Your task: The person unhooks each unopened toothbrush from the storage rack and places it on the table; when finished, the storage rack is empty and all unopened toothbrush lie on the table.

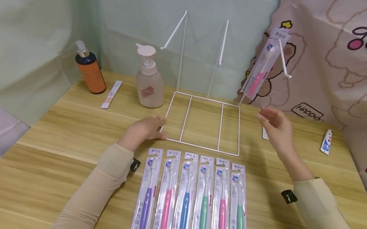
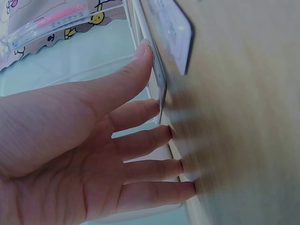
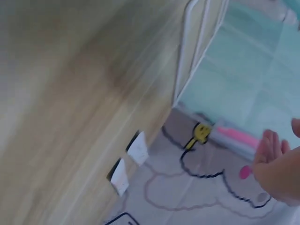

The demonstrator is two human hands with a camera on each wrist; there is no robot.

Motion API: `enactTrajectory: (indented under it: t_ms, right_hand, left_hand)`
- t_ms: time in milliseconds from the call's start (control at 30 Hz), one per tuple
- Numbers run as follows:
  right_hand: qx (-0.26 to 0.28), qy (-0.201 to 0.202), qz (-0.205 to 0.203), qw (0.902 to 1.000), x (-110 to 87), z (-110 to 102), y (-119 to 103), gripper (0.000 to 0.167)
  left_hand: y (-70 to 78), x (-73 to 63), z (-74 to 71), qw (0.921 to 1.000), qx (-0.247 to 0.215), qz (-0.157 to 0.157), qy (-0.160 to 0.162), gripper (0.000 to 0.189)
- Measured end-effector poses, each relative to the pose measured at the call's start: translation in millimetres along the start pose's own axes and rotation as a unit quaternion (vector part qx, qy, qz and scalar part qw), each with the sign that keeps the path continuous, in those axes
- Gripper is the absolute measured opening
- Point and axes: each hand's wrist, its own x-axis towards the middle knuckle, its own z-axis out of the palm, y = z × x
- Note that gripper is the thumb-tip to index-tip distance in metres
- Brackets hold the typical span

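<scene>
A white wire rack stands on the table, with three prongs at its top. From its right prong hangs a packaged pink toothbrush. My left hand rests at the rack's front left corner. In the left wrist view its thumb touches the wire, and its straight, spread fingers meet the tabletop. My right hand is raised below and right of the hanging toothbrush, fingers slightly bent, holding nothing. Several packaged toothbrushes lie side by side in front of the rack, with purple, pink, blue and green handles.
A pump bottle stands left of the rack, an orange spray bottle farther left. Between them lies a slim white packet. Another white packet is partly hidden by my right hand. A small toothpaste tube lies far right.
</scene>
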Motion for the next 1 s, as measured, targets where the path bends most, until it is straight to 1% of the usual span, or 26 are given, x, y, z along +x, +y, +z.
enactTrajectory:
  t_ms: [100,167,233,300,400,500,700,867,1000]
  right_hand:
    - [0.037,0.055,-0.006,0.9978,18.4,3,5,0.041]
    - [0.06,0.076,-0.008,0.9953,29.7,4,8,0.039]
    - [0.071,0.087,-0.006,0.9937,40.7,5,11,0.04]
    - [0.07,0.092,-0.003,0.9933,51.1,6,11,0.043]
    - [0.069,0.099,-0.01,0.9927,66.3,10,10,0.049]
    - [0.058,0.112,-0.019,0.9919,79.3,15,7,0.051]
    - [0.038,0.128,-0.003,0.991,94.9,23,-5,0.05]
    - [0.041,0.141,0.005,0.9892,101.8,28,-15,0.043]
    - [0.043,0.147,0.002,0.9882,106.0,31,-18,0.042]
  left_hand:
    - [-1.4,1.4,1.4,1.0,-0.002,-0.001,-0.002,0.074]
    - [-1.4,1.5,1.8,1.0,-0.004,-0.001,-0.004,0.075]
    - [-0.9,1.6,2.1,1.0,-0.004,-0.002,-0.004,0.075]
    - [-1.1,1.5,1.8,1.0,-0.008,-0.003,-0.002,0.075]
    - [0.0,-0.4,-0.2,0.9999,-0.012,-0.006,-0.004,0.075]
    - [0.1,-1.0,-1.3,0.9999,-0.011,-0.007,-0.005,0.075]
    - [-1.4,-0.4,-1.1,0.9999,-0.009,-0.008,-0.005,0.075]
    - [-1.7,-0.2,-0.3,0.9999,-0.01,-0.006,-0.003,0.076]
    - [-1.6,-0.8,-0.1,0.9999,-0.009,-0.007,-0.004,0.075]
